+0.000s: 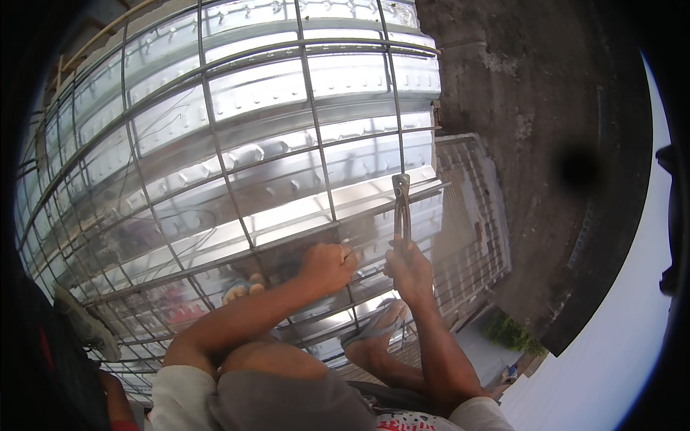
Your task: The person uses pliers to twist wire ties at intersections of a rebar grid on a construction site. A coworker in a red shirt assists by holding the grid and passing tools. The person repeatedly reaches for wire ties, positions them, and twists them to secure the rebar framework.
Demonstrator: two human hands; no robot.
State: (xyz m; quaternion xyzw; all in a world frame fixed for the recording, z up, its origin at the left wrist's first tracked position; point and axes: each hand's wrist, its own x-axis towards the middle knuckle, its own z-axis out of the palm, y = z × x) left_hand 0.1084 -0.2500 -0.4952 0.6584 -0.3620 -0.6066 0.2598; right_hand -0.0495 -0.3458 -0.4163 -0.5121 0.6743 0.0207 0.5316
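Observation:
My right hand (411,274) is closed around the handles of a pair of end-cutting pincers (402,212). Its jaws point away from me, over the far bar near the right end of the steel mesh (309,93). To its left, my left hand (329,267) is curled into a fist just above a crossing of the rebar. Whatever its fingers may hold is too small or hidden to make out. Beneath the mesh lies shiny ribbed metal decking (266,79), reflecting bright light.
My sandaled foot (377,334) rests on the decking between my arms. At the left edge another person's shoe (86,323) stands on the mesh. Loose thin wire (194,223) lies on the left. Beyond the decking's right edge, a dark wall (517,108) and lower tiled roof (478,215) show.

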